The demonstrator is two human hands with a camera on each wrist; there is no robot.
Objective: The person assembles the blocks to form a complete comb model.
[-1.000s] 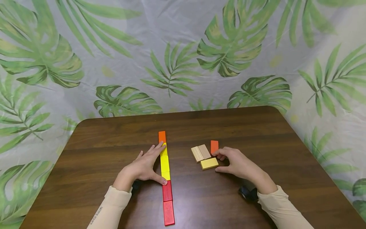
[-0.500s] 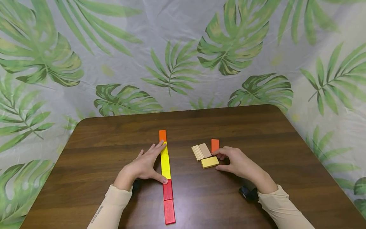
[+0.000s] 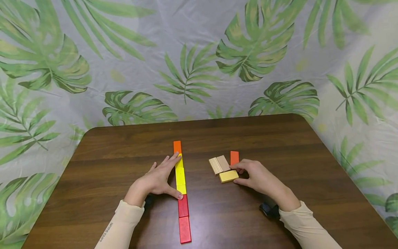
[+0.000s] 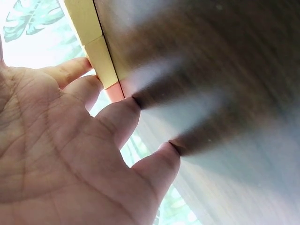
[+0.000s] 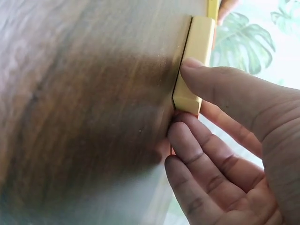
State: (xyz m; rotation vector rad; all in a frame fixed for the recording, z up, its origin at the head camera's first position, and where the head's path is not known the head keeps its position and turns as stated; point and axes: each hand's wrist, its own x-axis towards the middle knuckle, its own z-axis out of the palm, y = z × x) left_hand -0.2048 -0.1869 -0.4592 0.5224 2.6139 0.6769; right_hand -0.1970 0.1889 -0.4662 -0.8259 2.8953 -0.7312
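Note:
A straight row of painted wooden blocks runs along the table: an orange block (image 3: 177, 146) at the far end, yellow blocks (image 3: 180, 176), then two red blocks (image 3: 183, 205) nearest. My left hand (image 3: 157, 179) lies spread along the row's left side, its thumb where yellow meets red and its index fingertip on the far yellow block. My right hand (image 3: 256, 174) pinches the right end of a loose yellow block (image 3: 228, 176), thumb on the near side and index finger at the far side. In the right wrist view, the index fingertip is hidden behind that yellow block (image 5: 194, 56).
Beyond the loose yellow block lie a ribbed bare-wood block (image 3: 215, 166), a plain bare-wood block (image 3: 223, 163) and an orange-red block (image 3: 234, 157). They sit on a dark wooden table (image 3: 280, 138). A leaf-patterned cloth (image 3: 192, 31) hangs behind it.
My right thumb and index finger have shifted slightly left, and the thumb has come against the loose yellow block. The left hand stays put on the row.

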